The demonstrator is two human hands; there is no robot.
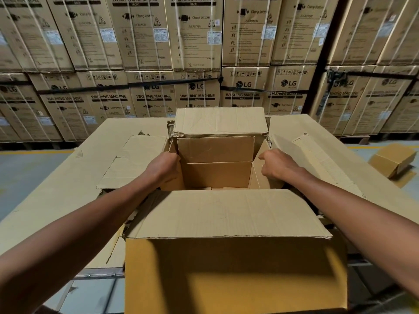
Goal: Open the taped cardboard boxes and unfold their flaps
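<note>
A brown cardboard box stands open right in front of me, on a table covered with flattened cardboard. Its near flap folds out towards me and its far flap stands up at the back. My left hand grips the box's left side flap at the rim, fingers curled over its edge. My right hand grips the right side flap, which tilts inward. Inside the box, inner cardboard panels show; the bottom is mostly hidden.
Flattened cardboard sheets cover the table on both sides of the box. A small closed box lies on the floor at the right. Stacked washing machine cartons form a wall behind the table. Yellow floor lines run along the stacks.
</note>
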